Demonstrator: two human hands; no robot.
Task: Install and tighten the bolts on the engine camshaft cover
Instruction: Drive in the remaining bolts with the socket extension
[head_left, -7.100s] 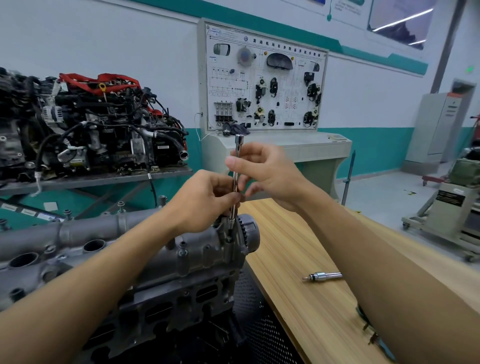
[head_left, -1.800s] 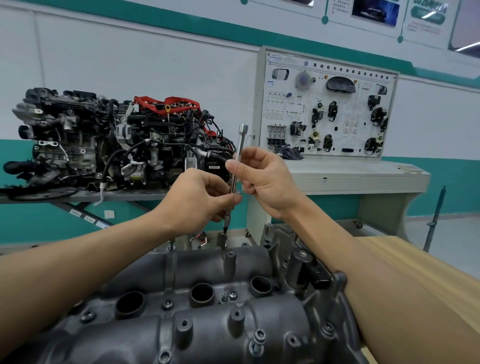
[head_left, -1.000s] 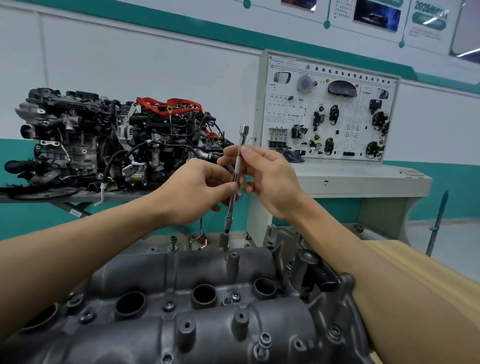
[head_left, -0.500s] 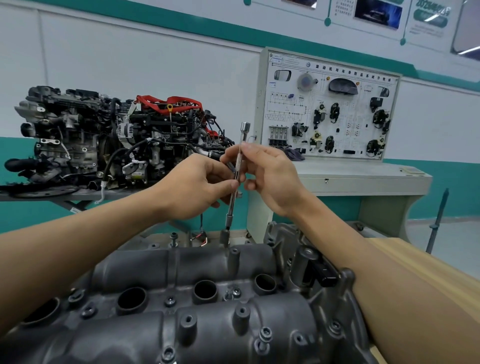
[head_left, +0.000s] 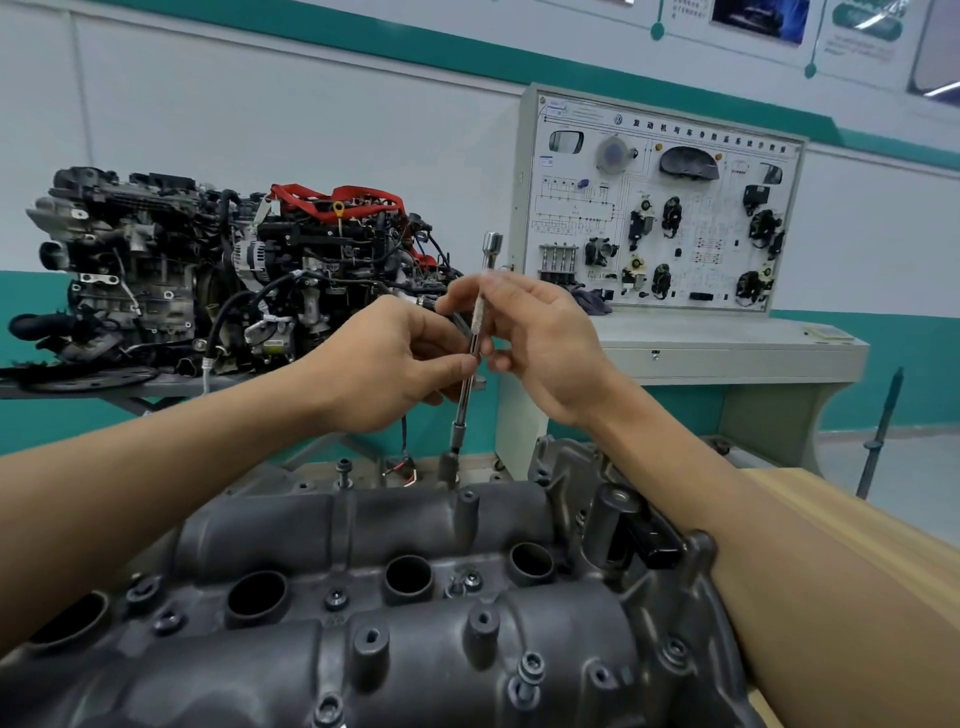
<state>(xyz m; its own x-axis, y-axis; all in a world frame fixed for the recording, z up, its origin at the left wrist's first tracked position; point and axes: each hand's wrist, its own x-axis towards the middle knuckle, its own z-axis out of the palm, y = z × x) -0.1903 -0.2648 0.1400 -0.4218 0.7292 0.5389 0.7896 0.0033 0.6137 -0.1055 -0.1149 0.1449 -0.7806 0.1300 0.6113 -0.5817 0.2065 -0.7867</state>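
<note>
Left grip (head_left: 395, 364) pinches the driver bar (head_left: 464, 400) on its smooth shaft between thumb and forefinger; right grip (head_left: 540, 338) is closed on the knurled band just above, fingertips curled round it. That bar stands nearly upright, its socket (head_left: 448, 467) seated at the far edge of the camshaft cover (head_left: 415, 519), which lies low before me with the wooden worktop (head_left: 831, 519) to its right. I judge the bar to be stiff, light steel, slick on the plain shaft, so the knurling is where I'd hold it to spin it. Cast threads would likely strip if forced, so finger-tight first. One bolt (head_left: 343, 467) stands proud further left on that edge. Behind, a training board (head_left: 660, 208) carries a VW roundel and a line of Chinese characters I cannot read surely; an engine on a stand (head_left: 234, 270) sits to the left
</note>
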